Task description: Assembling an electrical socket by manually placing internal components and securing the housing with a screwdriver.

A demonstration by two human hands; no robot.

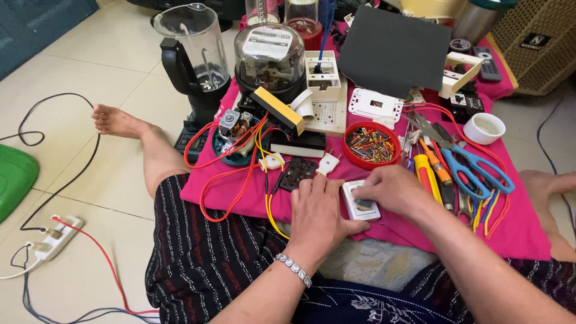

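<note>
I sit on the floor with a pink cloth [528,234] spread before my knees. My left hand [321,210] lies palm down on the cloth, its thumb against the near side of a small white switch module [362,207]. My right hand [393,189] covers the top of that module, fingers pinching it from the far side. A silver bracelet [294,267] circles my left wrist. Just beyond the left hand lie a black socket plate [295,173] and a white plug [327,163].
A red bowl of screws [371,144], blue-handled scissors [477,168], screwdrivers [427,174], red and yellow wires [240,174], a motor [235,125], a blender jug [195,51], a glass-domed meter [270,57], white faceplates [375,105] and a white cup [485,128] crowd the cloth. A power strip [57,237] lies left.
</note>
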